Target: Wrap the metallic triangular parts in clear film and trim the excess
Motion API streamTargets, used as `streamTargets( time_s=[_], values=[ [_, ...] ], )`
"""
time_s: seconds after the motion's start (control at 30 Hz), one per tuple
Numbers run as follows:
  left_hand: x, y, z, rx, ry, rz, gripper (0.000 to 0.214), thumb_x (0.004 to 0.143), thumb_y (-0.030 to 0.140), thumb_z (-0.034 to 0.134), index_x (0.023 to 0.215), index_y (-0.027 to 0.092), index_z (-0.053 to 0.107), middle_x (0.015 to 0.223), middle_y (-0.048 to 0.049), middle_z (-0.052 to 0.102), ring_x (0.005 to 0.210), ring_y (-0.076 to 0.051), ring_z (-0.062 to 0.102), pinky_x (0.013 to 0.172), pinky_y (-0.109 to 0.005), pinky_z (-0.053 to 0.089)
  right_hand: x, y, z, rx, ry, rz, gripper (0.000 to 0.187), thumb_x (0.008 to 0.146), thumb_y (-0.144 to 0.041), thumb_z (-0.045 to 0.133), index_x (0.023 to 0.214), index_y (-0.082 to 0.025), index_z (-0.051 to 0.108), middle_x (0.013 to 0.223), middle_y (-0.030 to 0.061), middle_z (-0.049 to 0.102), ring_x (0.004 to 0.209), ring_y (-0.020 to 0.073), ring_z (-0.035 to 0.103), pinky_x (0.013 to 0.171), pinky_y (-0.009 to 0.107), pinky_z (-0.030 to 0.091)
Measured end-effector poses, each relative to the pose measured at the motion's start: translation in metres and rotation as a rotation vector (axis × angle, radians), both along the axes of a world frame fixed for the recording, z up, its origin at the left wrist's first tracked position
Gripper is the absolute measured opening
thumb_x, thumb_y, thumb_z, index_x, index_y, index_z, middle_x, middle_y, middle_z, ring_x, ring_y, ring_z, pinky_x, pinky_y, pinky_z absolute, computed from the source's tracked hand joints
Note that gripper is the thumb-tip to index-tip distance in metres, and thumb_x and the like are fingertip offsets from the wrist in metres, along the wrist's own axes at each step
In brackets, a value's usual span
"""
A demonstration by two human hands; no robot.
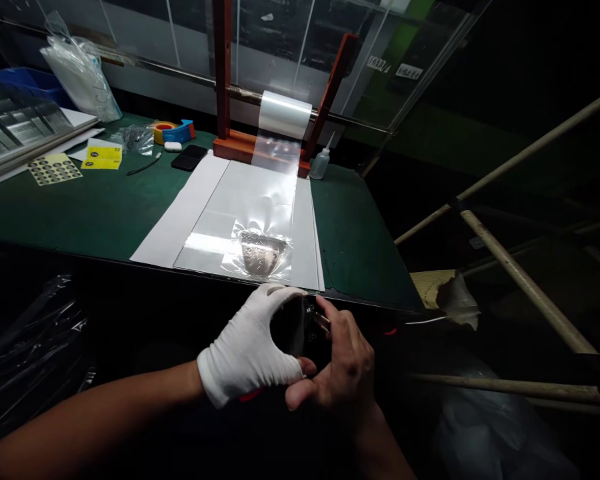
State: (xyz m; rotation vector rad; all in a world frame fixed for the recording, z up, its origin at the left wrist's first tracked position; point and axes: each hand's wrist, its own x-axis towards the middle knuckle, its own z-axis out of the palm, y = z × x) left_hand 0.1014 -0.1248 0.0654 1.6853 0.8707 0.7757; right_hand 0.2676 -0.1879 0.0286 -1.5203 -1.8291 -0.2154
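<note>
My left hand (247,347), in a white cotton glove, and my bare right hand (343,363) together grip a dark glossy handheld device (293,330) just in front of the table's near edge. Its exact kind is hard to tell, as my fingers and shadow cover much of it. Beyond my hands, a clear plastic film (245,213) lies over a white sheet (180,213), with a crumpled patch around a greyish rounded shape (263,255). The film runs back to a film roll (284,115) on a red-brown wooden stand (235,148).
The green-topped table (80,213) holds a tape dispenser (174,132), a black phone (189,157), yellow cards (102,157), a sticker sheet (55,169) and a squeeze bottle (321,160). A plastic bag (80,70) stands at back left. Pale poles (527,280) cross the right side.
</note>
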Motion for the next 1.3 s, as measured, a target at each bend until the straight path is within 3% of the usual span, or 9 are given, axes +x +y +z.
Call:
streamTargets(
  time_s=[0.23, 0.43, 0.77, 0.87, 1.0, 1.13, 1.23, 1.3],
  values=[
    [0.000, 0.001, -0.003, -0.065, -0.057, -0.018, 0.073, 0.056, 0.018, 0.088, 0.123, 0.025, 0.061, 0.125, -0.0037, 0.058, 0.117, -0.025, 0.059, 0.107, -0.039, 0.048, -0.003, -0.001, -0.002, -0.017, -0.015, -0.038, 0.112, 0.078, -0.094, 0.018, 0.132, -0.003, 0.053, 0.089, 0.0123, 0.060, 0.074, 0.0240, 0.060, 0.069, 0.038, 0.051],
    [-0.001, 0.002, -0.001, -0.099, -0.061, -0.033, 0.074, 0.054, 0.022, 0.089, 0.122, 0.023, 0.060, 0.125, -0.0055, 0.057, 0.116, -0.026, 0.059, 0.106, -0.040, 0.049, -0.007, -0.001, 0.001, 0.065, -0.086, -0.087, 0.098, 0.080, -0.092, 0.015, 0.103, -0.009, 0.061, 0.078, 0.0099, 0.060, 0.067, 0.0222, 0.058, 0.062, 0.034, 0.046],
    [-0.002, 0.002, -0.004, -0.169, -0.106, -0.029, 0.070, 0.056, 0.025, 0.089, 0.120, 0.021, 0.062, 0.122, -0.0061, 0.061, 0.114, -0.027, 0.060, 0.104, -0.041, 0.049, -0.005, -0.001, -0.002, 0.041, -0.051, -0.072, 0.081, 0.077, -0.095, 0.018, 0.074, -0.020, 0.051, 0.062, 0.0014, 0.050, 0.054, 0.0156, 0.048, 0.052, 0.029, 0.037],
    [-0.002, 0.002, -0.003, -0.146, -0.078, -0.018, 0.070, 0.055, 0.021, 0.088, 0.121, 0.021, 0.062, 0.122, -0.0060, 0.060, 0.113, -0.027, 0.060, 0.103, -0.041, 0.050, -0.009, 0.000, -0.003, 0.031, 0.043, -0.065, 0.088, 0.075, -0.096, 0.019, 0.083, -0.017, 0.057, 0.067, 0.0030, 0.053, 0.057, 0.0165, 0.052, 0.054, 0.030, 0.040],
    [-0.002, 0.002, -0.002, -0.028, 0.020, 0.083, 0.072, 0.057, 0.016, 0.084, 0.124, 0.024, 0.060, 0.128, -0.0063, 0.056, 0.118, -0.026, 0.057, 0.106, -0.042, 0.048, -0.010, -0.003, -0.010, 0.051, 0.136, -0.069, 0.100, 0.071, -0.096, 0.035, 0.118, -0.011, 0.059, 0.080, 0.0055, 0.056, 0.063, 0.0173, 0.055, 0.055, 0.030, 0.047],
    [0.000, 0.000, -0.004, 0.103, 0.098, 0.127, 0.074, 0.058, 0.016, 0.082, 0.127, 0.026, 0.058, 0.134, -0.0061, 0.052, 0.123, -0.027, 0.053, 0.109, -0.043, 0.046, -0.010, -0.009, -0.015, 0.150, 0.179, -0.024, 0.091, 0.079, -0.082, 0.055, 0.137, -0.013, 0.051, 0.087, 0.0078, 0.059, 0.064, 0.0166, 0.055, 0.052, 0.029, 0.049],
    [0.001, -0.003, -0.004, 0.169, 0.120, 0.104, 0.070, 0.059, 0.016, 0.081, 0.123, 0.030, 0.059, 0.133, -0.0031, 0.052, 0.121, -0.026, 0.053, 0.106, -0.041, 0.048, -0.012, -0.011, -0.010, 0.199, 0.195, 0.065, 0.084, 0.085, -0.077, 0.053, 0.142, -0.015, 0.050, 0.090, 0.0106, 0.063, 0.065, 0.0178, 0.056, 0.052, 0.031, 0.050],
    [0.002, -0.004, -0.004, 0.189, 0.136, 0.110, 0.068, 0.059, 0.016, 0.080, 0.121, 0.031, 0.059, 0.133, -0.0022, 0.052, 0.120, -0.025, 0.053, 0.105, -0.040, 0.049, -0.013, -0.011, -0.004, 0.197, 0.220, 0.120, 0.083, 0.086, -0.075, 0.053, 0.143, -0.014, 0.049, 0.082, 0.0076, 0.062, 0.061, 0.0165, 0.052, 0.049, 0.030, 0.047]
  ],
)
